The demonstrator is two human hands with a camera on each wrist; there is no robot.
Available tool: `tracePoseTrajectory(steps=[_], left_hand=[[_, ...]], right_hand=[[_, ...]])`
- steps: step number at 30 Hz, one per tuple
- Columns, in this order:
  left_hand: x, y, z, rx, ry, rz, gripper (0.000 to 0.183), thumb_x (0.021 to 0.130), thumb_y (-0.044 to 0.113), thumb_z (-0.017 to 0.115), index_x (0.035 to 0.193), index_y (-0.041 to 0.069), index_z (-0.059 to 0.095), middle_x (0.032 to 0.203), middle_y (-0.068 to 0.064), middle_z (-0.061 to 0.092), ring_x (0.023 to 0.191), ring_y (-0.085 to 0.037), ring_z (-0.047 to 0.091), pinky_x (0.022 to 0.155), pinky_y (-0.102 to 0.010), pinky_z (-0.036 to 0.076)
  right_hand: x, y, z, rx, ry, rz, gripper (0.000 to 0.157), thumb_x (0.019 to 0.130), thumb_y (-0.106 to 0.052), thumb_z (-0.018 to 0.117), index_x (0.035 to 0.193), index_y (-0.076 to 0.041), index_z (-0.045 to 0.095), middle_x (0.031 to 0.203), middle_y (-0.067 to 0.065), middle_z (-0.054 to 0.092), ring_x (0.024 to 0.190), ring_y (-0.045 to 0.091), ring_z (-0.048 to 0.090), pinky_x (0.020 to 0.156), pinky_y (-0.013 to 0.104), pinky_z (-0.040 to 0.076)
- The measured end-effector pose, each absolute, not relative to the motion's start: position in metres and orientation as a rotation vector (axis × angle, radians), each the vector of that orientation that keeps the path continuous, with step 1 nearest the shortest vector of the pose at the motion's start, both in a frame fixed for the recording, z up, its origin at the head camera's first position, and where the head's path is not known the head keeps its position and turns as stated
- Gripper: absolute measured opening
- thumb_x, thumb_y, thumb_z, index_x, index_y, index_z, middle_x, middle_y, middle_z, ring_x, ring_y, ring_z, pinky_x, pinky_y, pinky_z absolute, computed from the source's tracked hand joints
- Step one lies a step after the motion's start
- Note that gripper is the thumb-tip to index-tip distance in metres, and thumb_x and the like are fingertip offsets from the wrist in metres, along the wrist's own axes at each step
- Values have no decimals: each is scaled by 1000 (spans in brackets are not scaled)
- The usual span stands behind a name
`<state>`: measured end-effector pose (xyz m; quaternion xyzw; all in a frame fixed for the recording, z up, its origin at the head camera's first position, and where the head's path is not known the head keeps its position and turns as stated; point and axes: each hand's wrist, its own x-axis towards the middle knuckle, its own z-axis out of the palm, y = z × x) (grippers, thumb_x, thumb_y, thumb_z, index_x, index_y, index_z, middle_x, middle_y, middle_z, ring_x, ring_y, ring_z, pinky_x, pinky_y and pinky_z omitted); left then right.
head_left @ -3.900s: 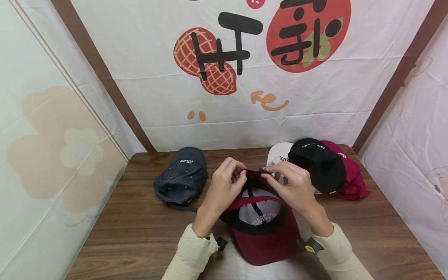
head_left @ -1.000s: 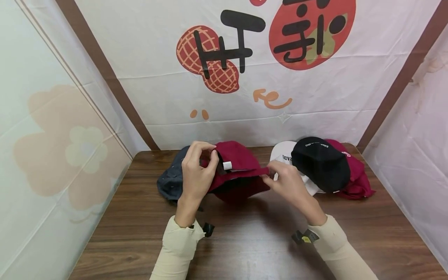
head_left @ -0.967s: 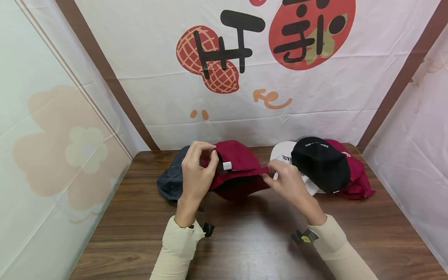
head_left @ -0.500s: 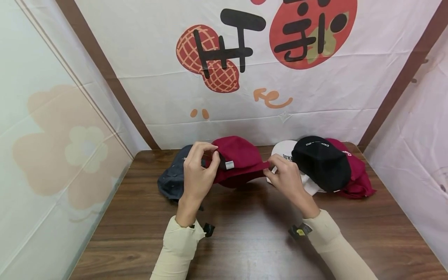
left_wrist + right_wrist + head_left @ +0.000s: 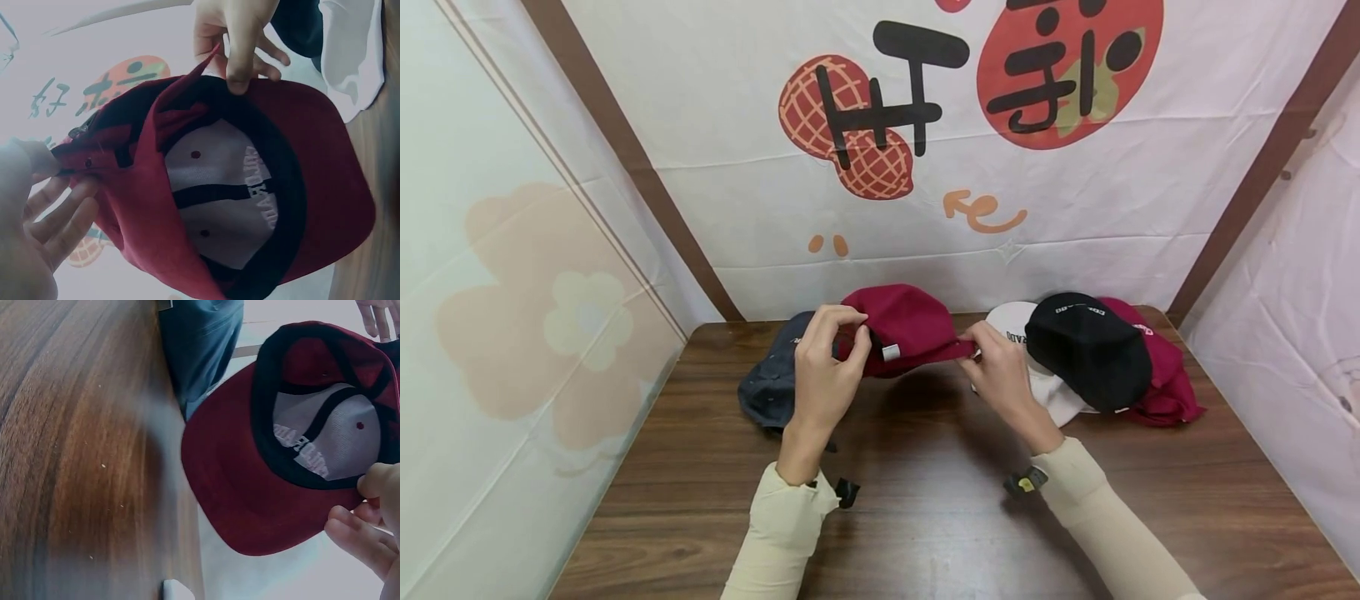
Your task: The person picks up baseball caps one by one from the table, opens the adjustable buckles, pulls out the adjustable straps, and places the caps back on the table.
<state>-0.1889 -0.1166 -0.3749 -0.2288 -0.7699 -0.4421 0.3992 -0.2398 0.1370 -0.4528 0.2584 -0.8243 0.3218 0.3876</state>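
A dark red baseball cap point(image 5: 904, 321) is held up over the back of the table, its crown toward the backdrop and a small white tag point(image 5: 891, 352) at its edge. My left hand point(image 5: 826, 358) pinches the cap's back by the strap end with a metal buckle point(image 5: 81, 130). At the other side, my right hand point(image 5: 1002, 373) pinches the rim beside the brim point(image 5: 250, 494), thumb on the inner band. The left wrist view looks into the cap, with a grey lining point(image 5: 219, 187) and mirrored lettering. A loose strap end point(image 5: 203, 65) sticks up near the right hand.
A dark blue-grey cap point(image 5: 771, 383) lies on the wooden table point(image 5: 925, 500) at the back left, partly behind the left hand. Piled at the back right are a white cap point(image 5: 1011, 321), a black cap point(image 5: 1088, 354) and a crimson cap point(image 5: 1172, 375). A printed cloth backdrop point(image 5: 760, 208) stands behind.
From brim toward me with both hands at the strap, the cap has tipped over and moved back. Lately it tilts further, and the right hand shifts left and slightly back.
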Motion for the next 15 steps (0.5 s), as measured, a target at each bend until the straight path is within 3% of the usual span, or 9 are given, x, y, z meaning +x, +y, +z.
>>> tracePoseTrajectory(steps=[7,15], left_hand=[[-191,-118,-385,-576,-2004,-1103,10,99,1,68,107,4,73,110,-11,71,94,-24,68,82,-30,57],[-189,-122,-403,-614,-2125,-1066,12,98,1,68,107,8,72,107,-6,70,87,-17,64,70,-26,54]], right_hand=[[-247,131,-465,607,-2148,822,19,84,0,82,94,-6,68,89,6,72,68,22,68,61,42,56],[-249,130,-477,562,-2250,768,22,81,-1,84,91,-11,68,89,2,72,70,22,74,58,43,55]])
